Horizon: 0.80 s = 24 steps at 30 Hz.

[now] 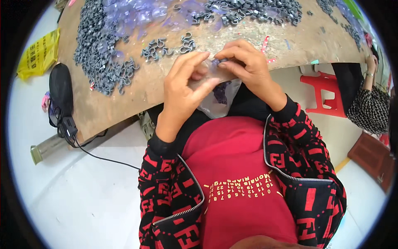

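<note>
At the near edge of the table, my right hand [248, 62] pinches a small dark grey plastic clip [223, 61] between thumb and fingers. A small clear purplish plastic piece [214, 63] shows right beside the clip; whether the two are joined I cannot tell. Close by on the left, my left hand [184, 83] has its thumb and fingers spread apart around the space next to that piece, with the fingertips partly blurred. Beyond my hands lie a few loose grey clips [156, 49] and a small cluster of clips [188, 43].
A large heap of grey clips [93, 54] covers the table's left, with clear purplish pieces [134, 16] and more clips [253, 11] behind. A black case [61, 89] with a cable is at the left edge. A red stool [325, 94] and another person's arm [368, 76] are at right.
</note>
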Tool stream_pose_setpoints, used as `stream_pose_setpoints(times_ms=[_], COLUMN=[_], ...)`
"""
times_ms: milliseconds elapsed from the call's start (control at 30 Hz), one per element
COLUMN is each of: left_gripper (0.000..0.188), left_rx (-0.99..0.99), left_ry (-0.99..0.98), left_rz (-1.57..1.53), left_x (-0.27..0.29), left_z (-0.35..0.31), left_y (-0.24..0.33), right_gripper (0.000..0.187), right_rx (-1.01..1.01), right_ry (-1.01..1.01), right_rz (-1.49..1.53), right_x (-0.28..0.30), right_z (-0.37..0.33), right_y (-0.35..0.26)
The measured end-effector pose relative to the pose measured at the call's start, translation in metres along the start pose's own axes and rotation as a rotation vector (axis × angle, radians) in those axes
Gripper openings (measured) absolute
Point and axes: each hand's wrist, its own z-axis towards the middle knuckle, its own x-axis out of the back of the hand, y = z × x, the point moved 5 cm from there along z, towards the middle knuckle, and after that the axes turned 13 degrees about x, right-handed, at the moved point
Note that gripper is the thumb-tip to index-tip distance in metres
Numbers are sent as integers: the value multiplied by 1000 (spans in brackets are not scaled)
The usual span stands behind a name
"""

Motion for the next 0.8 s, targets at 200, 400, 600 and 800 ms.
stream_pose_setpoints(times_ms=[200, 400, 600, 800], left_gripper=[38, 35, 28, 21], left_rx=[-16, -39, -3, -4], left_ry=[32, 60, -18, -42], left_rz=[40, 89, 89, 130], left_x=[-12, -17, -17, -18], left_z=[6, 8, 15, 15], left_y=[-11, -9, -10, -7], right_gripper=[18, 25, 22, 19], right_rx=[47, 12, -66, 49], right_ry=[-59, -90, -90, -98], right_rz=[-188, -205, -132, -209], right_x=[-6, 0, 4, 3], right_z=[0, -7, -4, -3], right_y=[1, 1, 4, 2])
